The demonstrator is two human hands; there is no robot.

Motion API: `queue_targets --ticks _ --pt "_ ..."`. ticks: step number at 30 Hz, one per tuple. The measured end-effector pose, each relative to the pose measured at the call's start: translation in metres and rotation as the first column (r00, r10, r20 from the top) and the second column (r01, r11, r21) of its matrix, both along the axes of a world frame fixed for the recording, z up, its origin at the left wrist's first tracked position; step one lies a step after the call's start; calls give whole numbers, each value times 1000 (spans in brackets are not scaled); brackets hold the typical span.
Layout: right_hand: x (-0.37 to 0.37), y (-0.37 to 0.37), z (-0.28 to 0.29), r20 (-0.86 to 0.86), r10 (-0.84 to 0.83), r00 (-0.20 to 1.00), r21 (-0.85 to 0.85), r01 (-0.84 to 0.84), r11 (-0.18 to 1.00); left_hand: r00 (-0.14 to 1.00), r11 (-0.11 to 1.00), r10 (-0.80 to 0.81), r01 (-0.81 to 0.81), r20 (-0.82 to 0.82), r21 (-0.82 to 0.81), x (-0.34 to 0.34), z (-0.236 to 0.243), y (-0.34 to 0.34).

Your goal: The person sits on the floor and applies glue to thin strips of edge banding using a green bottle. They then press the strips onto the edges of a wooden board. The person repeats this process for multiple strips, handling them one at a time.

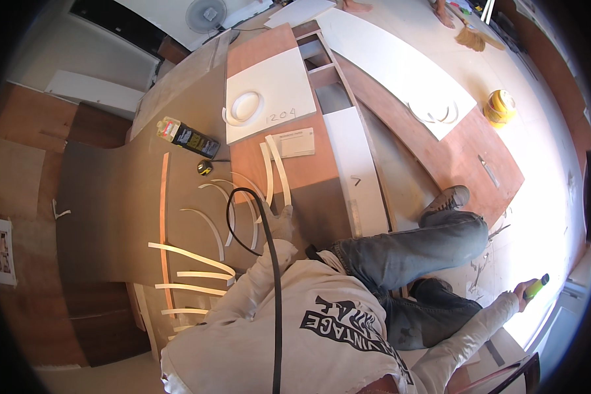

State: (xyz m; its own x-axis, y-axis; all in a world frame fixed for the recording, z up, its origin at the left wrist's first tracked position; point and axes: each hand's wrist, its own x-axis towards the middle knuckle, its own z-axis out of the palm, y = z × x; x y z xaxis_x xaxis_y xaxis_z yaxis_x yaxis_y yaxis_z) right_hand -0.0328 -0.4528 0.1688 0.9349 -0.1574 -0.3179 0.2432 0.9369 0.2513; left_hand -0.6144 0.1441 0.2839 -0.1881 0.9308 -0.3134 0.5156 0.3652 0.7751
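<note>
Strips Laid Out, Plenty of Them Loose

And here we are: the left hand (280, 223) is down at the near ends of two pale strips (279, 167), which lean across the wooden cabinet (295, 172). Is it gripping them? Can't tell from this angle! The right hand (522, 293) is stretched well out to the other side, fingers wrapped around a small green object (536, 287) with a dark end, its kind too small to call. So the hands are wide apart.

Now look at the brown board (105, 197)! More curved strips (190, 251) are spread over it, several lying across a thin orange lath (165, 217). The score so far, by the look of it: a good number of separate lengths ready, none seen fastened to anything. A white coil (261, 105) sits on the white panel (276, 85), so that material appears unused.

Judging from this spread, the work is only partway, with most of these strips yet to be dealt with. The tin (189, 139) and tape measure (205, 168) stand by on the brown board, both untouched.
</note>
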Motion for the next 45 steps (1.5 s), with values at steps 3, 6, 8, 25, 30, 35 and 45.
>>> queue_targets --ticks 3,6,8,25,30,35,45 --pt "-1 8 -2 -21 -8 1000 10 8 1000 996 1000 1 0 -93 13 10 18 -5" --pt "3 0 -4 28 -10 1000 -9 10 1000 841 970 -133 219 525 -105 34 27 -2" --pt "16 -31 -7 13 -71 997 -95 72 993 138 741 -187 670 973 48 71 38 1" --pt "-34 22 9 -49 -155 987 -64 152 986 -211 -136 -914 964 -348 -227 257 0 14" --pt "-44 34 16 -61 -224 973 -158 212 964 -504 -134 -622 822 -599 -553 281 -84 30" --pt "-58 35 18 -46 -181 982 -82 177 981 -102 318 -828 725 -551 -611 291 -145 56" --pt "-86 44 31 -109 -179 978 -154 161 975 -587 -81 -570 736 -574 -673 447 -171 109"
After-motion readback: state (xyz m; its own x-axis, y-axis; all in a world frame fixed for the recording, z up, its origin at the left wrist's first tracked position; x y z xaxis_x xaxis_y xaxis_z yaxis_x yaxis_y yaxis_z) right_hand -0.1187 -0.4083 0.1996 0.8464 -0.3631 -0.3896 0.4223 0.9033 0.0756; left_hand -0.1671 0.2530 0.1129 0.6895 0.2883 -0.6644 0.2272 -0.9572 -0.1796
